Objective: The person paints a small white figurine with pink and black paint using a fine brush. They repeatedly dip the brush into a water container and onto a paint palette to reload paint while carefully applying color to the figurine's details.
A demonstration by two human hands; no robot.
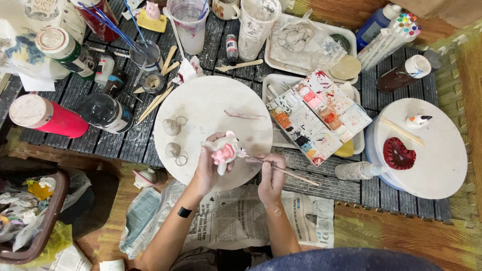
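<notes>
Left hand [207,168] fingers wrapped round pig [223,150]; right hand [271,178] pinching brush [286,171], tip seemingly touching pig's right side.

The left hand [207,168] covers the back of the small pink figure [223,150], so its far side is hidden. The brush [281,169] tip is too fine to make out where it meets the figure, and its middle is hidden under the right hand [271,178]. At the counter's far edge, the clear cup [189,22] and white mug [225,7] are cut off (tops lost). The brown bin [30,221] runs off the left edge.
</notes>
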